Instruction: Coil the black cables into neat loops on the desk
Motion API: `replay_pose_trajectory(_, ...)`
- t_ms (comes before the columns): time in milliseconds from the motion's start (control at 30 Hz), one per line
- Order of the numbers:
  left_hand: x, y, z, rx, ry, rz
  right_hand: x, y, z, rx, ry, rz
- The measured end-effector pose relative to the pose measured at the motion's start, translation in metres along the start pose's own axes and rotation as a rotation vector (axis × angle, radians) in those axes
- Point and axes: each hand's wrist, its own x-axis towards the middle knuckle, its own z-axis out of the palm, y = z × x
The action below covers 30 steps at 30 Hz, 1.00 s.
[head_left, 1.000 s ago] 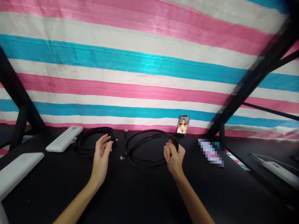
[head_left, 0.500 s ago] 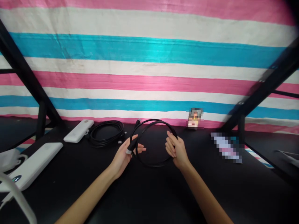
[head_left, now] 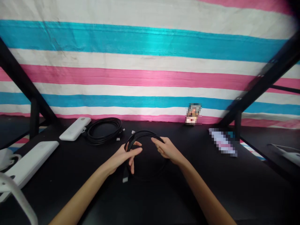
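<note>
A black cable (head_left: 144, 133), wound in loops, is between my two hands above the black table. My left hand (head_left: 125, 155) holds the left side of the coil loosely, thumb and fingers on either side of the strands. My right hand (head_left: 167, 149) is closed round the right side, its thumb along the top. A cable plug (head_left: 125, 177) with a pale end hangs below my left hand. Another pale cable end (head_left: 133, 132) shows just behind the coil. The lower part of the loop is hard to see against the dark table.
Behind to the left lie a second coiled black cable (head_left: 104, 131) and a white power bank (head_left: 75, 128). Nearer is a larger white power bank (head_left: 35, 161) beside a white charger (head_left: 6, 159). Blurred items lie at the right. Black frame bars (head_left: 262, 76) slant up at both sides.
The coil has tilted from nearly upright to flatter and lower. My left hand has turned over, and the plug has swung down below it. The view has shifted slightly.
</note>
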Motion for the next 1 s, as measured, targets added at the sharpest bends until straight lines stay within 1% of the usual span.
replay_pose_trajectory(67, 0.002, -0.005, 0.003, 0.048, 0.039, -0.028, 0.000, 0.001, 0.003, -0.079, 0.003, -0.024)
replay_pose_trajectory(133, 0.005, -0.008, 0.004, 0.033, 0.120, 0.003, 0.000, 0.001, 0.004, -0.119, 0.031, -0.083)
replay_pose_trajectory(200, 0.007, -0.009, 0.003, -0.005, 0.213, 0.048, 0.001, 0.000, 0.004, -0.103, 0.063, -0.155)
replay_pose_trajectory(267, 0.008, -0.008, 0.000, -0.034, 0.278, 0.076, 0.001, 0.000, 0.005, -0.066, 0.077, -0.225)
replay_pose_trajectory(333, 0.008, -0.006, -0.002, -0.033, 0.308, 0.092, 0.000, 0.001, 0.006, -0.083, 0.090, -0.285)
replay_pose_trajectory(467, 0.006, -0.004, -0.002, 0.052, 0.321, 0.114, -0.001, 0.006, 0.009, -0.212, 0.172, -0.383)
replay_pose_trajectory(567, 0.007, -0.005, -0.001, 0.084, 0.356, 0.110, -0.001, 0.009, 0.011, -0.207, 0.213, -0.420)
replay_pose_trajectory(633, 0.007, -0.006, 0.000, 0.058, 0.382, 0.107, 0.000, 0.009, 0.012, -0.172, 0.239, -0.416)
replay_pose_trajectory(767, 0.006, -0.006, -0.001, -0.036, 0.371, 0.125, 0.001, 0.007, 0.011, -0.084, 0.275, -0.430)
replay_pose_trajectory(867, 0.006, -0.005, -0.001, -0.074, 0.314, 0.146, 0.002, 0.006, 0.010, -0.070, 0.291, -0.434)
replay_pose_trajectory(1000, 0.006, -0.006, -0.001, -0.093, 0.229, 0.135, 0.001, 0.006, 0.009, -0.102, 0.271, -0.382)
